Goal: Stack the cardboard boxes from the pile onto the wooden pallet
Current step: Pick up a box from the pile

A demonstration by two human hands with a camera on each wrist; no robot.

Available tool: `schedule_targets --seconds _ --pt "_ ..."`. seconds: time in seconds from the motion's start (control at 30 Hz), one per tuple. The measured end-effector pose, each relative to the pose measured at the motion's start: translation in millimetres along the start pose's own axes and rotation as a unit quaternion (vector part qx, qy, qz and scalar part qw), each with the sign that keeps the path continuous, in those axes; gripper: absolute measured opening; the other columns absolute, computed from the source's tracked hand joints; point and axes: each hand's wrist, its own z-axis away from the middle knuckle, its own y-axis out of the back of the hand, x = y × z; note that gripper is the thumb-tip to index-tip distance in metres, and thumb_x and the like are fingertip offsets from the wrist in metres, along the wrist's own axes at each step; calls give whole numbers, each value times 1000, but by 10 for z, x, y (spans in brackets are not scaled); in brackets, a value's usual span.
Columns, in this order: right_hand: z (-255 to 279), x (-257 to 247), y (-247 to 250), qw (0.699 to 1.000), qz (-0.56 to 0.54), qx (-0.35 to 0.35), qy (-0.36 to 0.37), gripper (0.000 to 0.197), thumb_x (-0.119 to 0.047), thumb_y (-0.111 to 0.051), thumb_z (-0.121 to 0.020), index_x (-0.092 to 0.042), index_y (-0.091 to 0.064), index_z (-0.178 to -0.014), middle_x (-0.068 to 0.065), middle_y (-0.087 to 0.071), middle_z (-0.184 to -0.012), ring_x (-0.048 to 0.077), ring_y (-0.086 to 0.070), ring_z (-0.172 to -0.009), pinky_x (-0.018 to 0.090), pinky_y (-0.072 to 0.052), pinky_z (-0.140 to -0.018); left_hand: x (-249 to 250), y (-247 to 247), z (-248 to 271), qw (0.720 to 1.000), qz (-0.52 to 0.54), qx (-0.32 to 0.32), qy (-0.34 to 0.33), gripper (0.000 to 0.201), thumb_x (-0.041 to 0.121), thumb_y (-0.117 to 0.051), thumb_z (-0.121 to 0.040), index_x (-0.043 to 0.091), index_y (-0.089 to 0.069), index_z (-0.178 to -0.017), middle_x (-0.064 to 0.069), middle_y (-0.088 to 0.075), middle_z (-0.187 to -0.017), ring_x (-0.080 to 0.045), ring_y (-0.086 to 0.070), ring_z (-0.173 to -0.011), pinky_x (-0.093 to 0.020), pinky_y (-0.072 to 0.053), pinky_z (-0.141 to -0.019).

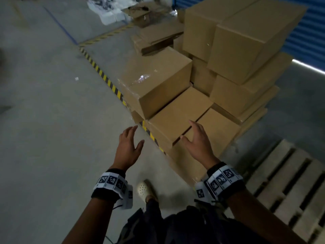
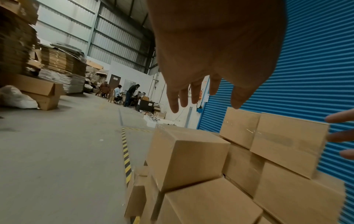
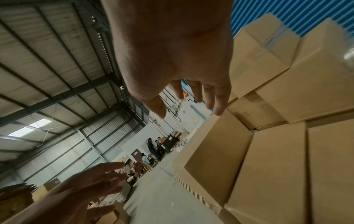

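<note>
A pile of brown cardboard boxes [image 1: 233, 55] rises in steps against a blue shutter. Its lowest front boxes [image 1: 177, 118] lie just ahead of me, with a taped box [image 1: 156, 80] one step up on the left. My left hand [image 1: 130, 143] hovers over the floor left of the pile, fingers spread, holding nothing. My right hand [image 1: 197, 140] hovers above the low front boxes, fingers straight, also empty. The wooden pallet [image 1: 288, 187] lies bare at lower right. The wrist views show the left hand [image 2: 206, 63] and the right hand [image 3: 176, 60] with spread fingers before the boxes [image 2: 187, 159] [image 3: 268, 151].
Yellow-black floor tape [image 1: 102, 74] runs along the pile's left side. Flattened cardboard [image 1: 154, 37] lies behind the pile. The blue shutter [image 1: 309, 29] stands to the right. Several people [image 2: 130, 94] sit and stand at a desk far off. My foot [image 1: 144, 191] is near the pile.
</note>
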Motion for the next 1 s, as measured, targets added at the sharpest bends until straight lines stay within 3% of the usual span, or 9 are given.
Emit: schedule_targets --seconds 0.17,0.33,0.53,0.7,0.9,1.0 --pt "-936 -558 -586 1000 -11 6 -5 66 -23 -65 -92 -17 -35 -151 5 -38 -151 24 -41 -136 36 -39 -107 -568 470 -1105 1000 10 3 -5 58 27 -63 -98 9 -42 -150 -17 -42 -149 -36 -38 -136 -46 -39 -105" --pt "-1606 -999 -974 998 -37 25 -34 65 -22 -64 -93 -18 -35 -151 5 -38 -151 24 -43 -136 38 -42 -107 -946 882 -2060 1000 11 -2 -26 53 25 -63 -98 11 -46 -147 -16 -41 -150 -35 -36 -139 -44 -37 -108" --pt "-2382 -1148 -1233 995 -49 27 -88 65 -28 -63 -94 -19 -34 -152 5 -39 -151 23 -44 -135 42 -43 -107 -1261 1043 -3113 998 5 -23 -53 50 29 -62 -99 11 -50 -144 -18 -43 -148 -36 -38 -137 -45 -37 -108" --pt "-3186 -1018 -1429 986 -76 45 -142 64 -27 -63 -95 -21 -35 -152 3 -40 -150 22 -46 -133 43 -44 -106 -1521 905 -4108 995 1 -71 -69 47 34 -59 -99 9 -55 -139 -19 -48 -143 -38 -44 -132 -45 -38 -106" --pt "-4054 -738 -1609 968 -62 70 -232 66 -23 -65 -94 -13 -35 -152 11 -42 -150 30 -44 -135 42 -40 -110 -1768 528 -5306 990 49 -132 22 34 27 -64 -98 11 -63 -129 -16 -54 -140 -36 -52 -127 -43 -46 -101" --pt "-4359 -563 -1713 947 -97 59 -302 63 -33 -62 -94 -13 -36 -149 11 -45 -148 32 -45 -134 42 -41 -107 -1818 322 -5822 979 95 -164 72 32 26 -63 -99 10 -64 -127 -14 -57 -141 -33 -54 -128 -37 -45 -94"
